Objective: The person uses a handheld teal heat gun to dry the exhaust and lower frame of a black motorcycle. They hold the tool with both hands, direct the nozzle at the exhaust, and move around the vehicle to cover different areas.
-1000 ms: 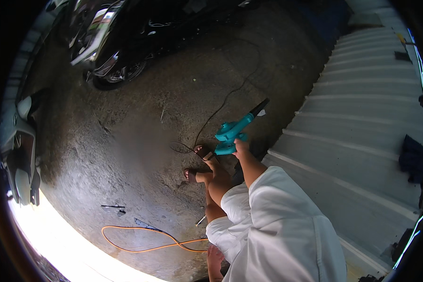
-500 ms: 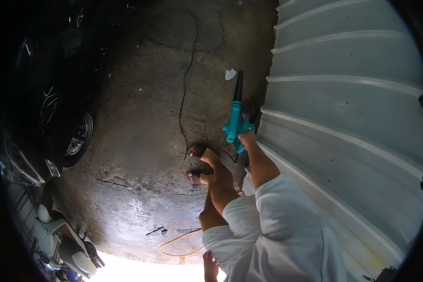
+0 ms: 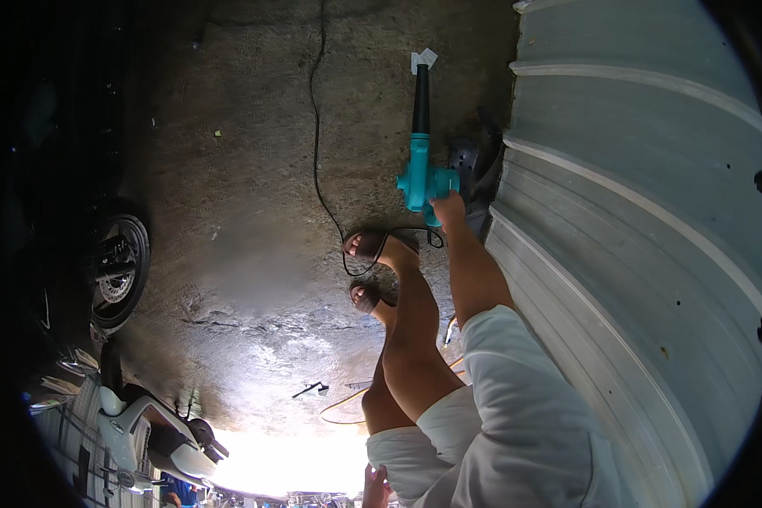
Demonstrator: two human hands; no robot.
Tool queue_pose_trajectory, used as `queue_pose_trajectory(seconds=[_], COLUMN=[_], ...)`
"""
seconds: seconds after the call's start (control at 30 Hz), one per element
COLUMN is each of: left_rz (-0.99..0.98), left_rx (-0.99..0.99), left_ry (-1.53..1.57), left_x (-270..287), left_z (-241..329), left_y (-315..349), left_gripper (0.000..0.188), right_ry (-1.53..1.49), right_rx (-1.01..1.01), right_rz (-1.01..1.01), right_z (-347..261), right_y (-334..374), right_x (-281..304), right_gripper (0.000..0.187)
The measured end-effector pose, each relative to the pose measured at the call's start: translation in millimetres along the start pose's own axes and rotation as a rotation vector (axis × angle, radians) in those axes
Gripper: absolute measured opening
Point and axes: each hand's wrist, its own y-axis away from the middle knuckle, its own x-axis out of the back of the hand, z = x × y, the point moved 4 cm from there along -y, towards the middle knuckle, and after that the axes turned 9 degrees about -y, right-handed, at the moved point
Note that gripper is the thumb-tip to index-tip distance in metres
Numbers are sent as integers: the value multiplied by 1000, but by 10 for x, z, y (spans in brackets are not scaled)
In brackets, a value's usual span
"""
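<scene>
My right hand is closed round the handle of a teal blower with a long black nozzle. The nozzle points away along the floor, and its tip overlaps small white paper scraps in this view. A black cord runs over the concrete and curls beside my sandalled foot. At the lower edge, my left hand hangs by my white shorts. Its fingers are small and partly hidden, so I cannot make out their pose.
A corrugated metal wall runs along the right. Against it lies a dark object. On the left are a wheel of a dark vehicle and a white motorbike. A yellow hose and a black tool lie behind my legs.
The view has shifted forward. The blower's nozzle has swung left, from beside the paper scraps to right in front of them. The cord now loops closer around my foot.
</scene>
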Motion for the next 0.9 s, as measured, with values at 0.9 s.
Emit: queue_pose_trajectory(seconds=[0.9], left_rz=[1382], left_rx=[-1947], left_ry=[202], left_x=[656], left_z=[-944], left_y=[6076], left_gripper=[56], right_ry=[-551], right_rx=[3149], right_rz=[-1176], right_z=[-5215], right_y=[10767], right_x=[5731], right_gripper=[111])
